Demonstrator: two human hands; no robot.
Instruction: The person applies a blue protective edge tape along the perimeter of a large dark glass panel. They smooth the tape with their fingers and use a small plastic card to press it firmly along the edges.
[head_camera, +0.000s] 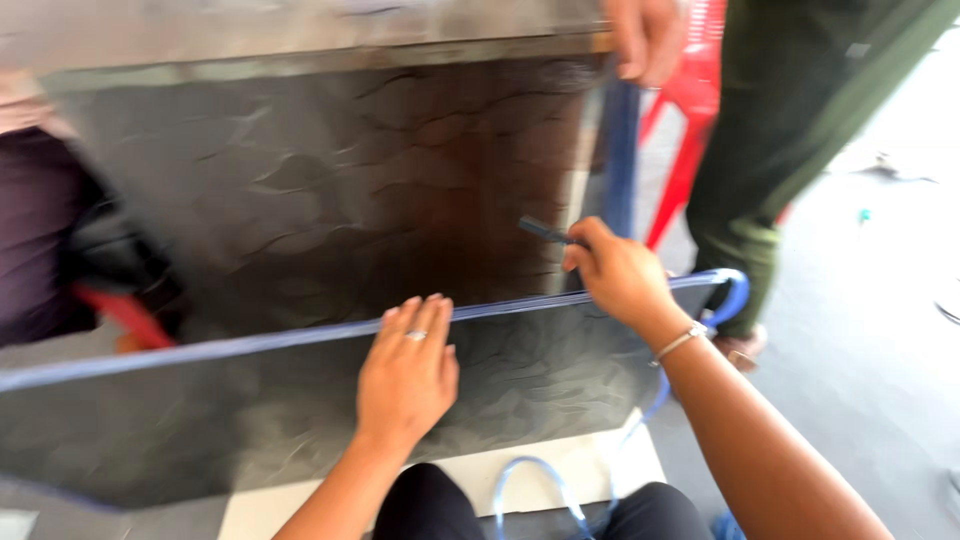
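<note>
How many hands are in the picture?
3. The left hand lies flat on the dark sheet by its blue edging. The right hand pinches a small dark tool. Another person's hand is at the top edge. Others may be hidden.

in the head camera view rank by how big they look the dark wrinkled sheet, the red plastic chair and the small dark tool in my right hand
1. Dark wrinkled sheet with blue edging
2. Red plastic chair, partly hidden by a standing person
3. Small dark tool, pinched in the right hand
</note>
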